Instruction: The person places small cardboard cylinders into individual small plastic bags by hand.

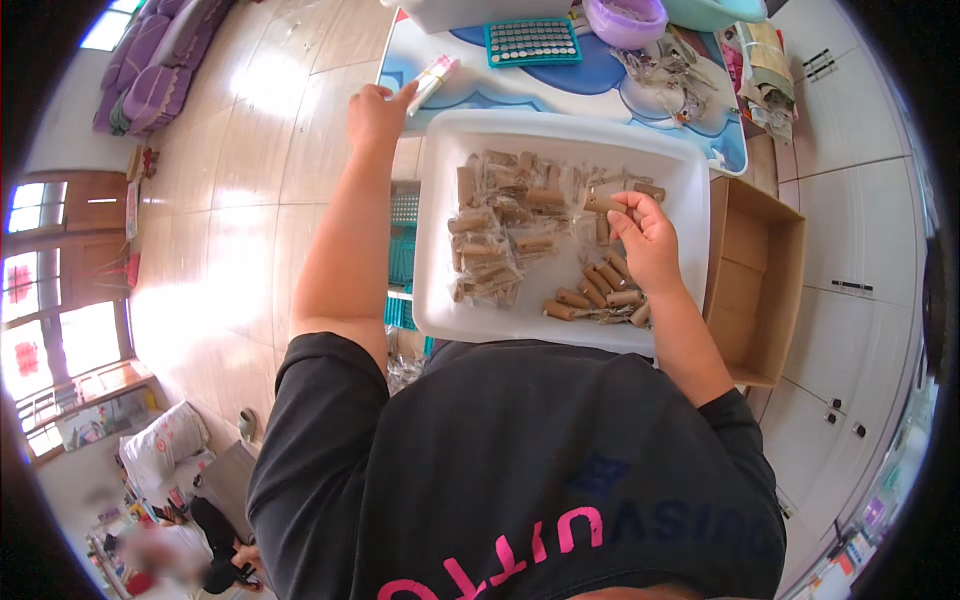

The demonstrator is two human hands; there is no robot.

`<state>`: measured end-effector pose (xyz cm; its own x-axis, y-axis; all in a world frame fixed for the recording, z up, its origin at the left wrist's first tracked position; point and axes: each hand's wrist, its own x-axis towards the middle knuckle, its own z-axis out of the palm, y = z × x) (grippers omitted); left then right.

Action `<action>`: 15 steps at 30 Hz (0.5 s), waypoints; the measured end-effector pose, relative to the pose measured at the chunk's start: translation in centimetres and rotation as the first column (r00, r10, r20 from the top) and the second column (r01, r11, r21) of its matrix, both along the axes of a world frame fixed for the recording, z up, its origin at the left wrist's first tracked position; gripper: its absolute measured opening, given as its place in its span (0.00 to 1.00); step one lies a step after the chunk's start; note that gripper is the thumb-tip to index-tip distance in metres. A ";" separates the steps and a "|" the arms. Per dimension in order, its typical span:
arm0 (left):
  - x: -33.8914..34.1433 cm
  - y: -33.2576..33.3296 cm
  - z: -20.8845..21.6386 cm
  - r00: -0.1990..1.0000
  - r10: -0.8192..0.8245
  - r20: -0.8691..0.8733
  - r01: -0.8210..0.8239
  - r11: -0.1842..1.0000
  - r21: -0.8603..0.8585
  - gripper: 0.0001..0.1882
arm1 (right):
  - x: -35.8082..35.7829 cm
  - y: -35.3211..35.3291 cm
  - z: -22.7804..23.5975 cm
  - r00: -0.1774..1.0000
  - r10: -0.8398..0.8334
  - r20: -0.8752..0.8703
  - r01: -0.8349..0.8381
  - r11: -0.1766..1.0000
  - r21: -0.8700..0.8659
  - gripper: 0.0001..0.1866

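My right hand (645, 235) pinches a small brown cylinder (603, 204) between thumb and fingers, above a white plastic tub (435, 255). In the tub's left part lie many similar cylinders in clear bags (485, 245). Loose brown cylinders with thin metal parts (590, 290) are heaped at its near right. Beyond the tub's far left corner, my left hand (378, 115) reaches to a bundle of flat clear bags (433, 82) with pink on its end. The left thumb touches or nearly touches the bundle, apart from the other, bent fingers.
The blue-and-white patterned table (500, 95) holds a teal tray of small round pieces (533, 43), a purple basin (625, 20) and a pile of bagged items (670, 75). Right of the tub stands an open cardboard box (755, 285). Another person (185, 550) is at the lower left.
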<state>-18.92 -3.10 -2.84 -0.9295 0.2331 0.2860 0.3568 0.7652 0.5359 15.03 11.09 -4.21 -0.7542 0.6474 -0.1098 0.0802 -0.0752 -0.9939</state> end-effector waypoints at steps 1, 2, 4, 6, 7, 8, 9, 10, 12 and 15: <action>-0.3 0.4 0.1 0.987 -0.016 0.159 0.038 0.989 -0.140 0.24 | 0.1 -0.1 -0.1 1.000 0.008 0.003 -0.008 1.000 0.000 0.11; -0.5 0.6 0.2 0.950 -0.006 0.311 0.094 0.958 -0.270 0.22 | 0.1 -0.2 -0.2 1.000 0.018 0.006 -0.018 1.000 0.000 0.11; -0.9 0.5 0.0 0.948 -0.050 0.314 0.132 0.960 -0.247 0.20 | 0.0 -0.3 0.2 1.000 0.010 0.006 -0.010 1.000 0.009 0.11; -1.2 -0.6 -0.7 0.945 -0.088 0.315 0.164 0.961 -0.223 0.18 | 0.1 -0.3 0.2 1.000 0.009 0.006 -0.009 1.000 0.018 0.11; -1.3 -1.4 -1.2 0.956 -0.159 0.246 0.193 0.973 -0.125 0.16 | 0.2 -0.3 0.0 1.000 0.009 0.003 -0.009 1.000 0.021 0.11; -1.3 -2.1 -1.4 0.961 -0.219 0.170 0.227 0.973 -0.028 0.13 | 0.3 -0.3 -0.2 1.000 0.011 0.000 -0.011 1.000 0.024 0.11; -1.3 -2.8 -1.4 0.960 -0.223 0.171 0.231 0.972 -0.029 0.13 | 0.3 -0.3 -0.2 1.000 0.007 0.001 -0.007 1.000 0.023 0.11; -0.9 -3.6 -1.2 0.981 -0.184 0.063 0.187 0.981 -0.054 0.12 | 0.3 -0.5 -0.2 0.999 0.021 0.032 -0.022 0.999 0.032 0.11; -0.5 -4.8 -0.8 0.989 -0.142 -0.045 0.138 0.988 -0.074 0.11 | 0.3 -0.8 0.0 0.997 0.038 0.064 -0.041 0.998 0.042 0.11; 0.6 -4.3 0.5 0.983 -0.176 -0.048 0.179 0.981 0.075 0.09 | 0.1 -0.8 0.7 0.998 0.017 0.054 -0.016 1.000 -0.003 0.11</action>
